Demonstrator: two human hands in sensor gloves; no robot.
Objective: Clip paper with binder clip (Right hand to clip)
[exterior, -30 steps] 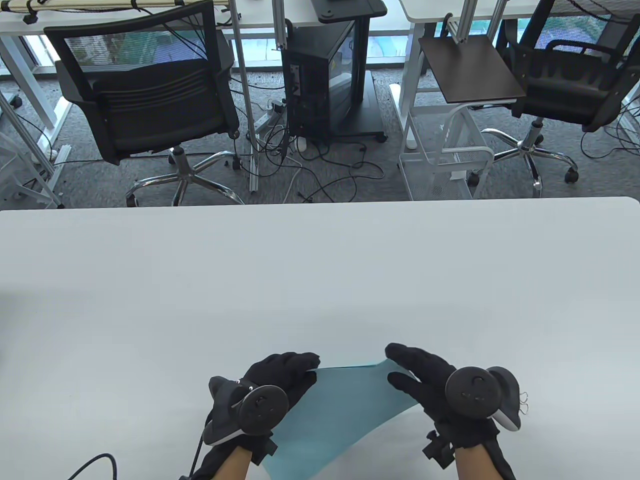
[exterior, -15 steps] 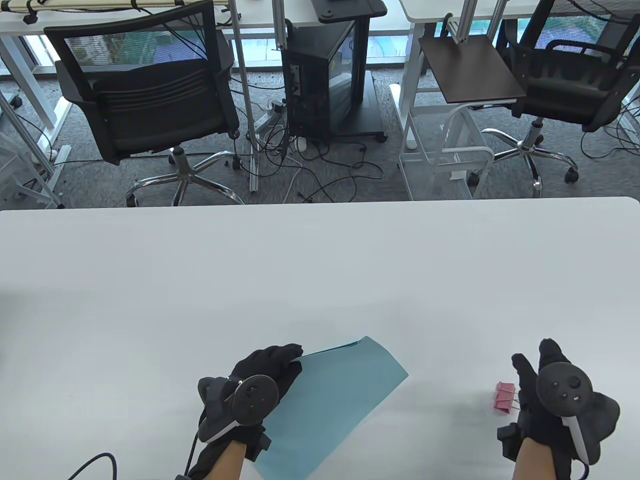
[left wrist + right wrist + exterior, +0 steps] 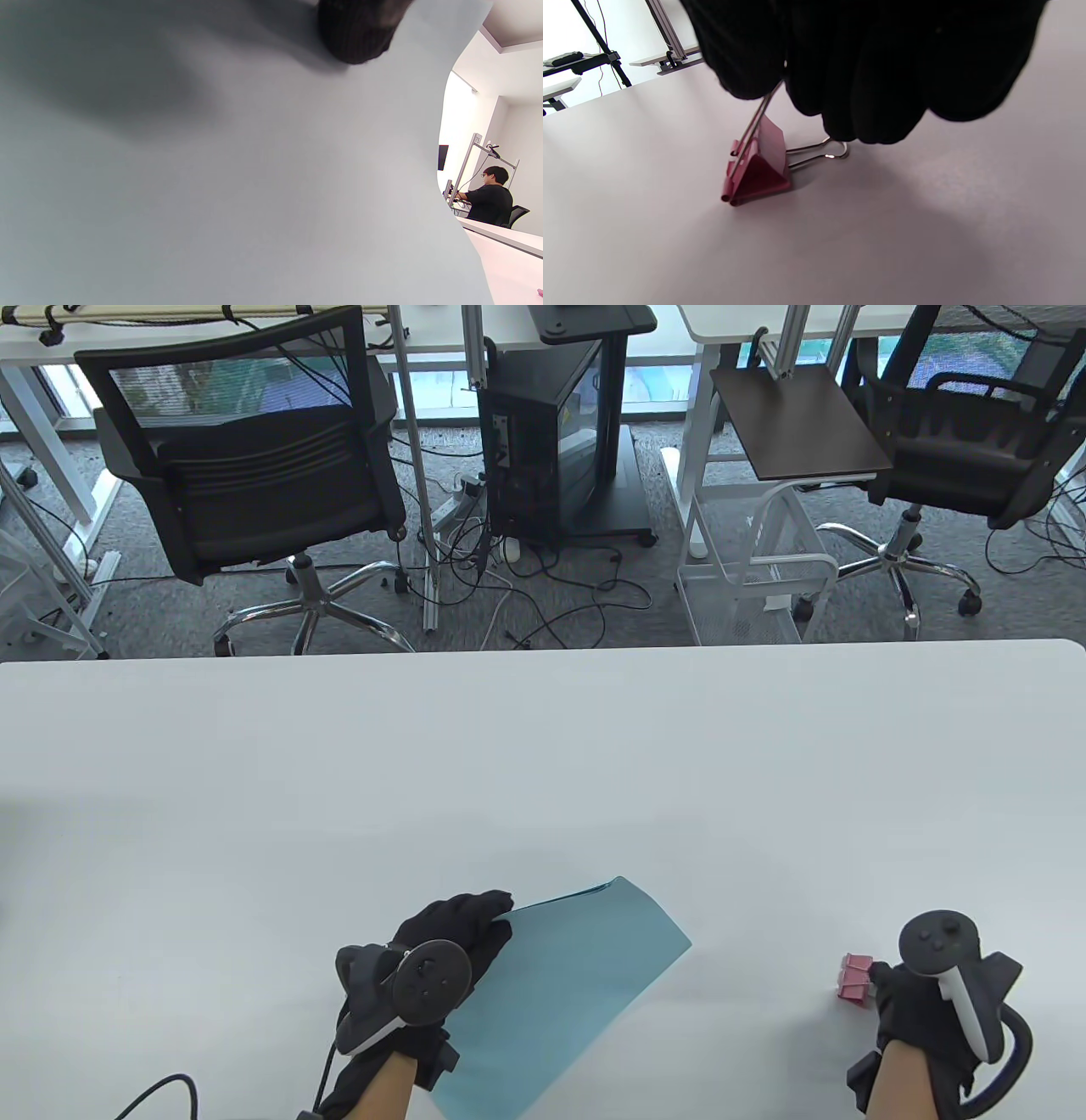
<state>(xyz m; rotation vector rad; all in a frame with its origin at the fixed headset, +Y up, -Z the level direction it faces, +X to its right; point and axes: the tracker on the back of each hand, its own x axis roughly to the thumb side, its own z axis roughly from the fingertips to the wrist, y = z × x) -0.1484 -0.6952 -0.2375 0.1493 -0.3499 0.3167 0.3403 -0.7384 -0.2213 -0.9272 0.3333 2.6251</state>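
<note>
A pink binder clip (image 3: 757, 169) (one wire handle raised) lies well right of the teal paper (image 3: 568, 984).

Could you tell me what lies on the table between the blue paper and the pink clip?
Nothing: the table view shows bare table between paper and clip.

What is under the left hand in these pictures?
Under the left hand lies the blue paper, its near-left part on the white table. The glove covers that part of the sheet, so whether the fingers press or pinch it cannot be seen.
</note>
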